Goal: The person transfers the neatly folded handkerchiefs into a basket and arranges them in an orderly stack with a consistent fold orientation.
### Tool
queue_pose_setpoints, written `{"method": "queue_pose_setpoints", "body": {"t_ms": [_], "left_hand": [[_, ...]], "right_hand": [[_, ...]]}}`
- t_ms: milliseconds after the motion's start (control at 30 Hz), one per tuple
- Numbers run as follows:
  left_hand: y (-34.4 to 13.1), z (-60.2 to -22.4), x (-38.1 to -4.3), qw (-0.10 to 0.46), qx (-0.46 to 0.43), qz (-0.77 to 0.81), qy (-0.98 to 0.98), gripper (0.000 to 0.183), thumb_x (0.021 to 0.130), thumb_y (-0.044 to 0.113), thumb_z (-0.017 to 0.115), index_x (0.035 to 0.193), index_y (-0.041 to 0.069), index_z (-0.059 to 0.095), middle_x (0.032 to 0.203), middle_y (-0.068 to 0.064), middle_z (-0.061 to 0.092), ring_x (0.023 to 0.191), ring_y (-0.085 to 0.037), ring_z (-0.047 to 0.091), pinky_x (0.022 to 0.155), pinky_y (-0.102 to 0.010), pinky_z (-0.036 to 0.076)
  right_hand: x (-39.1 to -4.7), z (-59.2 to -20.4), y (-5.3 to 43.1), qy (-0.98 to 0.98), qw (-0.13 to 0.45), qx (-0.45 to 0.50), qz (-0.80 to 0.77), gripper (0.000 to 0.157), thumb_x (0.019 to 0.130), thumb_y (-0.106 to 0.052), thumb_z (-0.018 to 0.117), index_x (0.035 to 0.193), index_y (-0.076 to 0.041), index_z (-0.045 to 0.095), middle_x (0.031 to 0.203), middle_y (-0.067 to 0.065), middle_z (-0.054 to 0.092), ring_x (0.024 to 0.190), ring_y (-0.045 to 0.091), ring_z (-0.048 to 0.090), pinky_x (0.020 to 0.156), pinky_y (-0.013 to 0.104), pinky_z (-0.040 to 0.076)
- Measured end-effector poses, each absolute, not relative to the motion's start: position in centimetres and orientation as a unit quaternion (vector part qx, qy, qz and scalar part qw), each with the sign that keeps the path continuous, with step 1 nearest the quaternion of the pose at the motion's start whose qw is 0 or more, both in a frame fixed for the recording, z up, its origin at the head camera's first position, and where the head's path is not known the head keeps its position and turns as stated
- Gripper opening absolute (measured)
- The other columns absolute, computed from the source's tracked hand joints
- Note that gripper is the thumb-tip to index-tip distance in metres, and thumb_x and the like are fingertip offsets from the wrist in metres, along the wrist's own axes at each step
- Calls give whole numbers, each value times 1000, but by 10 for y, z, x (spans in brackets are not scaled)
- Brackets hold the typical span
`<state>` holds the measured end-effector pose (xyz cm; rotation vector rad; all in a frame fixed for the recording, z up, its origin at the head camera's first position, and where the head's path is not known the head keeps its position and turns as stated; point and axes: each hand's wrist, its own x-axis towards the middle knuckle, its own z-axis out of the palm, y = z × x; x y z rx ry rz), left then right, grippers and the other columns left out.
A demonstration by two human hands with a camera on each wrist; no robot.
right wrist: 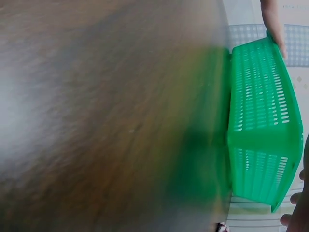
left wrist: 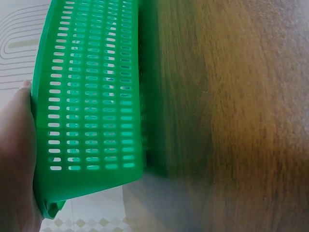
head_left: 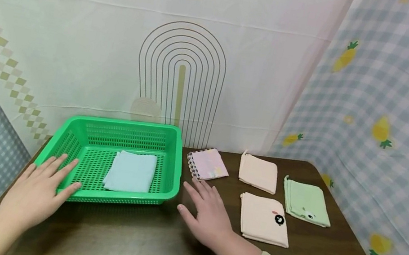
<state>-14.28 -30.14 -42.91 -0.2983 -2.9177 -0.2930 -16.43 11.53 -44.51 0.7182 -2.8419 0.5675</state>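
My left hand (head_left: pixel 37 196) rests over the front-left rim of a green plastic basket (head_left: pixel 175 161), its fingers spread and fairly straight. In the left wrist view that hand (left wrist: pixel 17 150) lies along the rim, beside the slotted side of the basket (left wrist: pixel 89 181). Inside the basket, toward the right, lies a folded light blue towel (head_left: pixel 131 172). My right hand (head_left: pixel 210 213) holds nothing. Its fingers are extended and apart, near the basket's front-right corner and just in front of a folded lilac towel (head_left: pixel 209 165) with a checkered edge.
To the right lie more folded towels: a plain pale pink one (head_left: pixel 259 173), a pink one with a black round patch (head_left: pixel 263 222), and a light green one (head_left: pixel 306 202). They sit on a dark wooden table (head_left: pixel 115 235). Patterned cloth (head_left: pixel 89 57) hangs behind and at the sides.
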Motion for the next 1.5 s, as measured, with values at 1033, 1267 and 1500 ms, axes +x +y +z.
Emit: {"method": "queue_pose_setpoints", "body": {"t_ms": [1033,1267,1500], "left_hand": [[-301,-426,-143,96,-100,-102,-985,74,101,58,44,160,20,22,160,-22,25,142,-49,23,116,-65,-3],[-301,-427,-142,103,-100,-101,-985,73,101,58,44,160,20,23,160,-22,25,143,-49,24,116,-65,0],[-301,-427,-142,103,-99,-102,-984,74,101,58,44,160,20,23,160,-22,25,143,-49,23,116,-64,-4]], "right_hand": [[-162,-470,176,-970,84,145,174,57,98,-50,56,147,-19,51,148,10,48,136,34,45,109,56,36],[-161,-472,189,-973,94,135,162,56,98,-47,57,145,-16,53,145,13,51,133,35,47,106,56,39],[-160,-470,204,-976,100,116,155,60,98,-46,59,146,-11,51,142,17,52,133,36,47,106,57,39]]}}
